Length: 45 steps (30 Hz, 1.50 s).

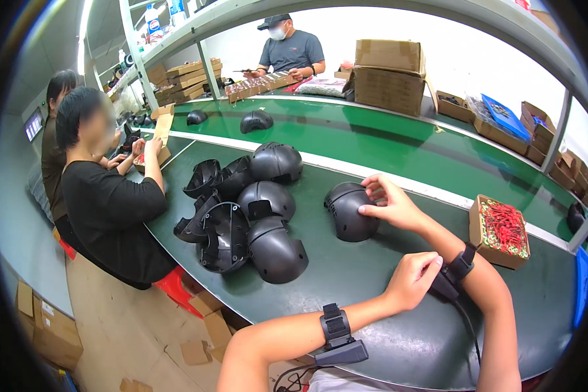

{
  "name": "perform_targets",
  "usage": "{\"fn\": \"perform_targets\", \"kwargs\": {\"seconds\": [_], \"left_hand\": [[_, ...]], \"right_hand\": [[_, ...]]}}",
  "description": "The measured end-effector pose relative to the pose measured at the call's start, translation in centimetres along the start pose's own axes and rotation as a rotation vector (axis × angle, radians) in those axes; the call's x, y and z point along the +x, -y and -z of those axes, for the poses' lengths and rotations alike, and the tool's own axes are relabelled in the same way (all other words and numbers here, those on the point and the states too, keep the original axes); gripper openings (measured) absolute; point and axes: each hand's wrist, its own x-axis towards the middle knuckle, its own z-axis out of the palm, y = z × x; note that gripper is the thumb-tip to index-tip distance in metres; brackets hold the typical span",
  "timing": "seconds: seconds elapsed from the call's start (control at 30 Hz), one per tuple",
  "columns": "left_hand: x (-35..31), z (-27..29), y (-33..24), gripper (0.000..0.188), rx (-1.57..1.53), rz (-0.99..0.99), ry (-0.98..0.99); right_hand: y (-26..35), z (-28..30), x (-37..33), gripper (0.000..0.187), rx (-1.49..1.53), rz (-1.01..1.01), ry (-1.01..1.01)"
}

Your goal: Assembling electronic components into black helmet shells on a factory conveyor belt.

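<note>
A rounded black plastic shell (351, 212) stands on the dark green worktable, apart from the others. My right hand (393, 204) grips its right side, thumb in front and fingers over the top edge. Closer to me, my left hand (413, 281) hovers over the table beside my right wrist, its fingers curled together. Whether anything small is inside them is hidden. Left of the held shell lies a cluster of several similar black shells (277, 251), some dome side up. An open-sided shell (223, 238) among them shows its hollow inside.
A cardboard box (501, 232) of red-wired small parts stands right of my right forearm. Beyond the table runs a green conveyor belt (346, 140) carrying black shells (256, 121). Co-workers sit at left (114, 202) and across the belt (294, 52). A cable (469, 326) hangs from my right wristband.
</note>
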Motion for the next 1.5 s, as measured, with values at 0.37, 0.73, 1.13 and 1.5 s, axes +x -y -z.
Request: {"fn": "perform_targets", "kwargs": {"seconds": [0.37,0.73,1.13,1.5], "left_hand": [[0.0,0.2,0.2,0.030,-0.008,0.019,0.001],[0.0,0.7,0.5,0.028,-0.009,0.068,-0.025],[0.2,0.8,0.2,0.030,-0.011,0.082,-0.026],[0.1,1.0,0.1,0.027,-0.024,0.132,-0.010]], "right_hand": [[-1.9,-0.2,-1.0,0.057,0.075,-0.084,0.028],[-3.9,-1.4,-1.4,0.048,0.232,0.007,-0.030],[-3.6,-1.2,-1.7,0.049,0.224,0.003,-0.047],[-3.3,-1.2,-1.9,0.049,0.208,0.007,-0.044]]}}
